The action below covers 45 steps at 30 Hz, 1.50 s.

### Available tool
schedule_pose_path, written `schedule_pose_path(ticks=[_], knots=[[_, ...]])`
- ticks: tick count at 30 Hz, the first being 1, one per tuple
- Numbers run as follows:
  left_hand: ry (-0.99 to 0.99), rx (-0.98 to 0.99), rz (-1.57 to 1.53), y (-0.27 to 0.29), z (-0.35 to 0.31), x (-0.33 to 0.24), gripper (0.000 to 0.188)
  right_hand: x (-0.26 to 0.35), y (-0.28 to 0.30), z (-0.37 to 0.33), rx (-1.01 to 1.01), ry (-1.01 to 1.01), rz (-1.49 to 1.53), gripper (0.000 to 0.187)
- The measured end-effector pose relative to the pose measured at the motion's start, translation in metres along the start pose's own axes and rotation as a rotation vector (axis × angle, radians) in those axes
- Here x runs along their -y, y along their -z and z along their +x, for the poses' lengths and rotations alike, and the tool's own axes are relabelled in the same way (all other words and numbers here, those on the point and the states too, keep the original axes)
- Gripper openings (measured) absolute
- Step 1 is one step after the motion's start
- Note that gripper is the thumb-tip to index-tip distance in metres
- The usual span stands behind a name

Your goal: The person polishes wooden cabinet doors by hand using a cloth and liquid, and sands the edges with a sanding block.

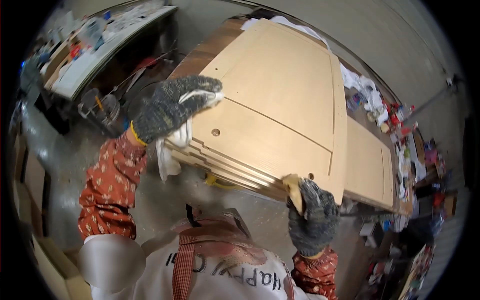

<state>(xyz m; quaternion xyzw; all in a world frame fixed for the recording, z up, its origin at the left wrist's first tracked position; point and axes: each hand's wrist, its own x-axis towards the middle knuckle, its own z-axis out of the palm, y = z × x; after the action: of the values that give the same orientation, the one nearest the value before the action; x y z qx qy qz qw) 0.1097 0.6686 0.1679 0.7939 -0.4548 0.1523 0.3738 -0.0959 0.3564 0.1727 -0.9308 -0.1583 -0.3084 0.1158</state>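
A stack of pale wooden door panels (280, 75) lies in front of me, the top one with grooves and a round hole near its left edge. My left hand (172, 105), in a dark grey knit glove, is closed on a white cloth (168, 161) at the top panel's left edge; part of the cloth hangs below. At the near right corner my right hand (312, 220), gloved the same way, is closed against the panel's edge. A tan piece (295, 192) shows along its thumb side; whether it is a pad or a finger covering is unclear.
Another pale panel (370, 170) lies lower to the right. Beyond it runs a cluttered strip with crumpled white cloth (367, 92) and bottles. A littered workbench (120, 42) stands at the far left, with a bucket (100, 106) below it. Boards (36, 187) lean at the left.
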Motion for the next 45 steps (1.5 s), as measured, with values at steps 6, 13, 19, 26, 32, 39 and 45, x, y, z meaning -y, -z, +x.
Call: schedule_pose_path(ticks=[6, 13, 19, 26, 32, 39, 45], knots=[[-0.103, 0.091, -0.058, 0.019, 0.000, 0.006, 0.030, 0.087, -0.084, 0.044, 0.023, 0.093, -0.328, 0.056], [-0.054, 0.105, -0.174, 0.025, -0.006, 0.002, 0.039, 0.108, -0.070, 0.037, -0.010, -0.171, -0.354, 0.042], [-0.152, -0.021, -0.129, 0.026, -0.012, -0.002, 0.033, 0.086, -0.034, 0.016, -0.219, -0.394, -0.255, 0.044], [-0.294, -0.040, 0.030, 0.025, -0.012, 0.002, 0.060, 0.130, -0.095, 0.043, 0.033, -0.126, -0.333, 0.052], [-0.261, -0.059, -0.036, 0.023, -0.017, 0.008, 0.059, 0.091, -0.023, 0.028, -0.151, -0.331, -0.397, 0.038], [-0.359, -0.071, 0.097, 0.023, -0.013, 0.013, 0.060, 0.119, -0.082, 0.052, -0.053, -0.070, -0.207, 0.050], [-0.302, -0.074, -0.009, 0.021, -0.014, 0.016, 0.071, 0.067, -0.016, 0.020, -0.148, -0.341, -0.466, 0.042]])
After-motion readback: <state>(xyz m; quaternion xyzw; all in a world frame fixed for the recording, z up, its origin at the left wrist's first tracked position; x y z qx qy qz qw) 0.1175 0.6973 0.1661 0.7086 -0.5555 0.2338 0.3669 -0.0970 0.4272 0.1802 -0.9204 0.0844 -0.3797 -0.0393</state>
